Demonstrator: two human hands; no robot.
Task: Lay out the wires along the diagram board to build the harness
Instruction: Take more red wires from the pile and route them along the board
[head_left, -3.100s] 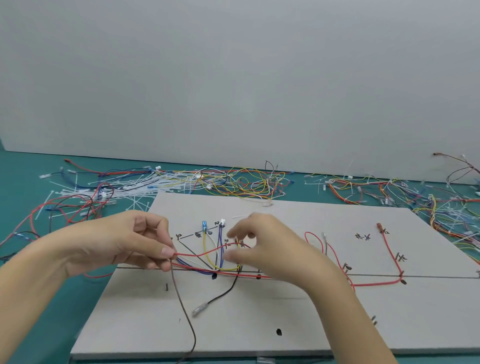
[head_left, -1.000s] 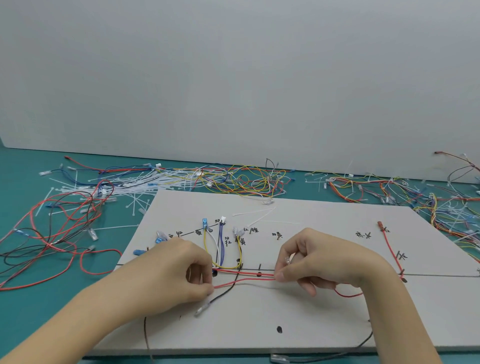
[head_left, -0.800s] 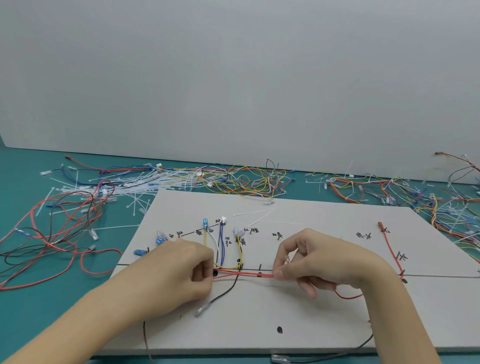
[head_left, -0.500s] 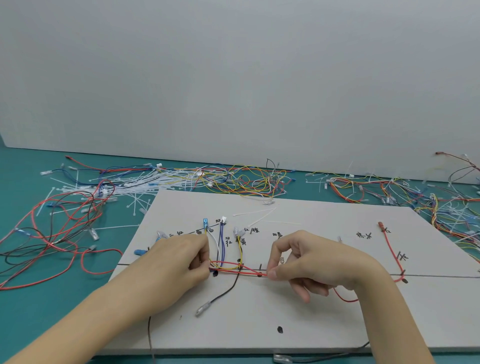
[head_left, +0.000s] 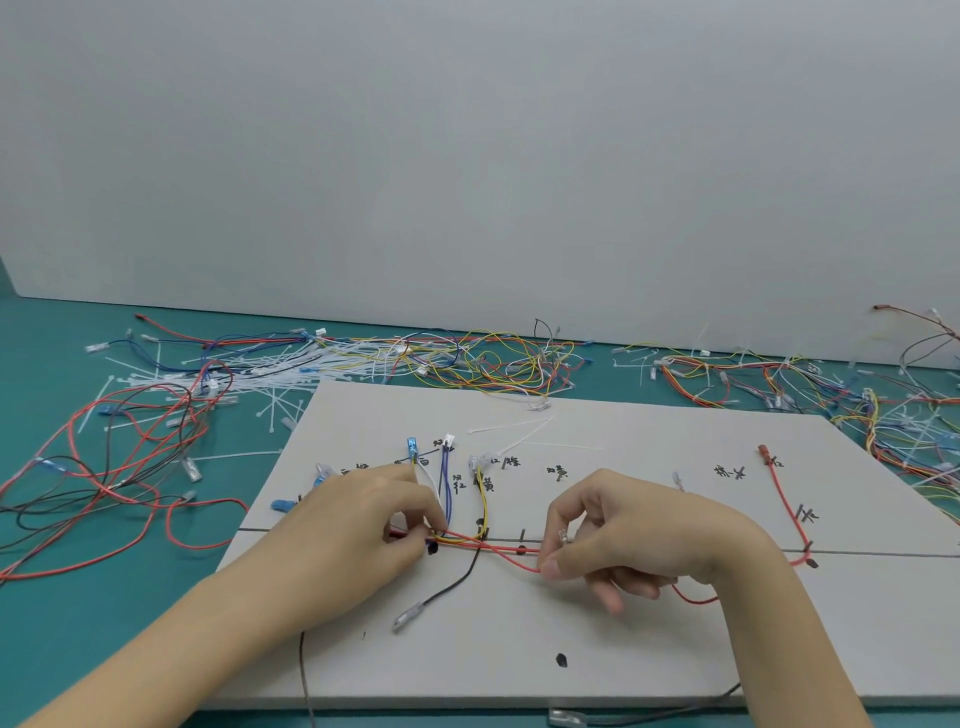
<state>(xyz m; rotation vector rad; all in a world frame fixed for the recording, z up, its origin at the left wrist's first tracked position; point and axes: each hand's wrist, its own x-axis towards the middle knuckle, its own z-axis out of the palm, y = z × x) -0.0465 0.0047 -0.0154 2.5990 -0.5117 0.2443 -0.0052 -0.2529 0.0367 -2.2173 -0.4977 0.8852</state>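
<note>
Two hands pinch one thin red wire (head_left: 496, 552) over the grey diagram board (head_left: 623, 639): the left hand (head_left: 363, 525) has its grip clamped on the bundled wire ends at the drawn horizontal line, and the right hand (head_left: 618, 535) has thumb and forefinger pressed together on the wire further right, its other fingers curled. Between the hands the board lies bare except for ink marks. Yellow, blue and white leads (head_left: 457, 488) rise just behind the left hand to small connectors. A black lead (head_left: 452, 587) trails toward the board's near edge. Loose coloured wires (head_left: 493, 364) and white cable ties (head_left: 270, 379) crowd the teal surface (head_left: 78, 623) beyond the far edge.
</note>
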